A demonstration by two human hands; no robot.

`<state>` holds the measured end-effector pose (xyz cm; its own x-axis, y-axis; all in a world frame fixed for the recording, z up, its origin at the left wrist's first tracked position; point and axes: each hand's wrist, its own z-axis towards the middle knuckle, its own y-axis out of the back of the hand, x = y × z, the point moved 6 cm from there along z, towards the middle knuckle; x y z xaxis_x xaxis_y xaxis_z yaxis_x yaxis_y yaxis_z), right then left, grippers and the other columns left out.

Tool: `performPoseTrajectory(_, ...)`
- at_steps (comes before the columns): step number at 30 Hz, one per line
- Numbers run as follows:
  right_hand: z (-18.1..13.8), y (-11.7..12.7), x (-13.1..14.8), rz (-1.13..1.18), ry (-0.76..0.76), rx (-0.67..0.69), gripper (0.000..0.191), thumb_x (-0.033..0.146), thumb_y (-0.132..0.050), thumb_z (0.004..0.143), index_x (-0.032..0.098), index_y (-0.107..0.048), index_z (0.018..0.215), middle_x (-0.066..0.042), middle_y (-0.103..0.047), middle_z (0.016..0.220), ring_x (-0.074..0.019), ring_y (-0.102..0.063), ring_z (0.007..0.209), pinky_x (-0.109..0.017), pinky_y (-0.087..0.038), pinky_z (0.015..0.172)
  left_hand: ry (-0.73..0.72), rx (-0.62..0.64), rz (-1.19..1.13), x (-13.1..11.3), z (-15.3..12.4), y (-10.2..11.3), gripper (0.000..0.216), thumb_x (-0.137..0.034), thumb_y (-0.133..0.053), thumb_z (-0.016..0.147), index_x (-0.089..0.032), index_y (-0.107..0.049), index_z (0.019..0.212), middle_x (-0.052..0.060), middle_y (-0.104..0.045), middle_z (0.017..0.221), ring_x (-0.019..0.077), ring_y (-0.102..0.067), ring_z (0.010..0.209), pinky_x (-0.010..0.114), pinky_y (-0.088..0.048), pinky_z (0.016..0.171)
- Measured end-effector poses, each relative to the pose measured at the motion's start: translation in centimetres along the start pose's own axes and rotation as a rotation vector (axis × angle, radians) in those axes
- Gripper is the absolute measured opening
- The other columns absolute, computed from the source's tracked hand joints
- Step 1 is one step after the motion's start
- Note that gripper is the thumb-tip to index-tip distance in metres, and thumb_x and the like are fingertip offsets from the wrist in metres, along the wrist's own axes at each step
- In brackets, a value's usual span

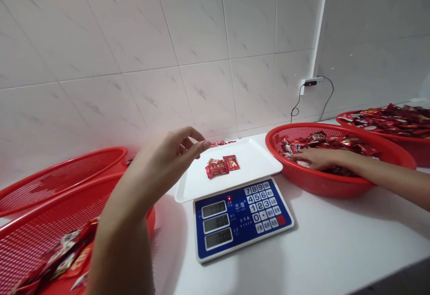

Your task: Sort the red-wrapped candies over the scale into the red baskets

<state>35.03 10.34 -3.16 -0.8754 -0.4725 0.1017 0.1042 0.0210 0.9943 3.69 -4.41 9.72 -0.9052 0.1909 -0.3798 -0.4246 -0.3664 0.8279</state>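
My left hand (168, 156) hovers over the left edge of the white scale tray (255, 158), fingers loosely curled and apart, nothing in them. Two red candy packets (221, 166) lie on the tray just right of its fingertips. My right hand (319, 158) rests palm down inside the red basket (329, 183) on the right, on a pile of red packets (332, 143); its fingers are partly sunk among them. The digital scale (242, 216) has a blue keypad panel facing me.
A second red basket (403, 145) full of packets stands at the far right. Two stacked red baskets (50, 187) sit at the left, the near one holding several packets (63, 254). A plug and cable (311, 83) hang on the tiled wall. A few packets (220, 143) lie behind the tray.
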Motion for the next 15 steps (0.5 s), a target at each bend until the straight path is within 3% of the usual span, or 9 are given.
performPoseTrajectory(3, -0.1, -0.7, 0.6, -0.032, 0.042, 0.188, 0.054, 0.009, -0.048, 0.083, 0.014, -0.059, 0.135, -0.018, -0.06, 0.133, -0.0295, -0.062, 0.115, -0.033, -0.047, 0.089, -0.022, 0.013, -0.011, -0.3, 0.1, -0.4, 0.037, -0.058, -0.052, 0.084, -0.026, -0.069, 0.092, 0.002, -0.072, 0.083, 0.0171, -0.064, 0.068, 0.026, -0.043, 0.054)
performPoseTrajectory(7, 0.5, -0.1, 0.0, -0.163, 0.024, 0.149, 0.041, 0.02, -0.046, 0.087, 0.018, -0.063, 0.124, -0.016, -0.07, 0.114, -0.031, -0.068, 0.096, -0.037, -0.048, 0.075, -0.068, 0.04, 0.013, -0.6, 0.2, -0.9, 0.037, -0.057, -0.051, 0.086, -0.025, -0.069, 0.092, 0.002, -0.071, 0.079, 0.0159, -0.061, 0.064, 0.026, -0.041, 0.051)
performPoseTrajectory(11, 1.1, 2.2, -1.5, -0.107, -0.02, -0.005, 0.03, 0.021, -0.041, 0.089, 0.017, -0.062, 0.11, -0.014, -0.071, 0.1, -0.0283, -0.067, 0.088, -0.037, -0.047, 0.073, -0.084, 0.034, 0.026, -0.7, 0.2, -0.8, 0.035, -0.057, -0.051, 0.087, -0.027, -0.069, 0.091, 0.001, -0.07, 0.077, 0.0154, -0.061, 0.064, 0.026, -0.041, 0.052)
performPoseTrajectory(15, 0.9, 7.0, -1.7, 0.21, -0.208, -0.307, 0.019, 0.023, -0.05, 0.086, 0.019, -0.059, 0.102, -0.01, -0.068, 0.085, -0.0262, -0.064, 0.077, -0.039, -0.048, 0.07, -0.075, 0.03, 0.016, -0.6, 0.2, -0.9, 0.032, -0.055, -0.052, 0.087, -0.028, -0.069, 0.089, 0.0, -0.07, 0.075, 0.0149, -0.061, 0.063, 0.026, -0.04, 0.053)
